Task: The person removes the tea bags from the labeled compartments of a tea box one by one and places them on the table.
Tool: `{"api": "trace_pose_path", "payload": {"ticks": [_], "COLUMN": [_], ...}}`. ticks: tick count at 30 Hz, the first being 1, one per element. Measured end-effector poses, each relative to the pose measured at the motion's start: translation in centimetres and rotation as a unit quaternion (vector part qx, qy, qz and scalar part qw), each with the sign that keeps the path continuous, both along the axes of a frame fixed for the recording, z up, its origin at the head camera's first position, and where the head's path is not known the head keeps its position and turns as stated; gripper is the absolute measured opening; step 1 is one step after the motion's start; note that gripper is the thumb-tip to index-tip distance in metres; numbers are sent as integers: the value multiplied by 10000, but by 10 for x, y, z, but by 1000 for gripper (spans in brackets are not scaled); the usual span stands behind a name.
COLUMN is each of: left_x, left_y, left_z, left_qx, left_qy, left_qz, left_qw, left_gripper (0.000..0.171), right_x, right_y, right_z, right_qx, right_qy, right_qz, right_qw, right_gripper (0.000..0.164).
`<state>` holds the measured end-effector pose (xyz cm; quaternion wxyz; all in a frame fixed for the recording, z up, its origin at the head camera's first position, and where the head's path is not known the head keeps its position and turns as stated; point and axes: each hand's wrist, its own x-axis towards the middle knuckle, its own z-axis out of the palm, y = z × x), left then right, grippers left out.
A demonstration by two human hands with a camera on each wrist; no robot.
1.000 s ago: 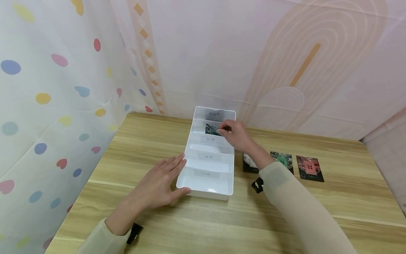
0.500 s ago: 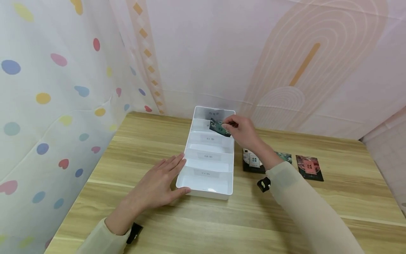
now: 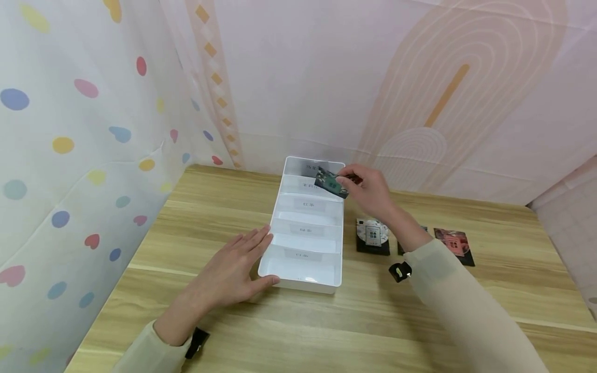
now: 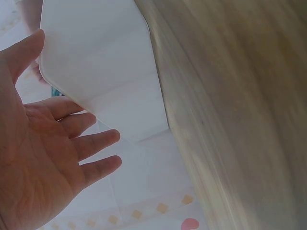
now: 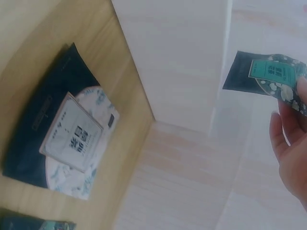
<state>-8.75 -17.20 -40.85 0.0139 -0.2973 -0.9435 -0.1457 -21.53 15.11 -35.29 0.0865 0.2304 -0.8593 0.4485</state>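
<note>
My right hand [image 3: 370, 191] pinches a dark green sachet [image 3: 330, 182] by one end, tilted above the far compartments of a white divided box [image 3: 300, 269]. In the right wrist view the same sachet [image 5: 273, 71] shows a green label and white flowers. Something reddish shows at my right fingers, too small to make out. My left hand [image 3: 238, 269] lies with spread fingers against the box's near left corner, fingertips at the left wall and thumb at the front. The left wrist view shows that hand [image 4: 53, 143] beside the box wall [image 4: 105, 62]. Labels mark the compartments.
Right of the box lie a black-and-white sachet [image 3: 373, 237] and a red one [image 3: 453, 242]. Between them, another sachet [image 3: 400, 248] is mostly hidden by my right forearm. The wooden table [image 3: 298, 331] ends at a patterned curtain [image 3: 317, 93] behind the box.
My right hand has lifted the green sachet up and to the right from the second-farthest compartment, uncovering that compartment's label. My left hand has stayed at the box corner.
</note>
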Motion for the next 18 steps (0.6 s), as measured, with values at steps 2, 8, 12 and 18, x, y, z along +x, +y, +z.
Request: {"api": "trace_pose_path", "payload": {"ticks": [2,8,12,18], "left_x": [0,0,0,0], "left_y": [0,1,2,3], "left_z": [0,0,1,0], "left_qx": [1,-8,5,12], "left_qy": [-11,-28,-34,-13], "left_qz": [3,3,-1,-7], "left_qw": [10000,10000,10000,10000], "left_gripper": [89,89,89,89], "right_x": [2,7,11,15], "right_y": [3,13,20,31], "right_z": [2,9,14,17], "right_qx": [9,103,145,244], "right_qy": [73,295,375,464], "right_qz": [2,-44,-48,-143], "right_qw": [10000,9995,9992,9985], "right_gripper": [12,15,15,12]}}
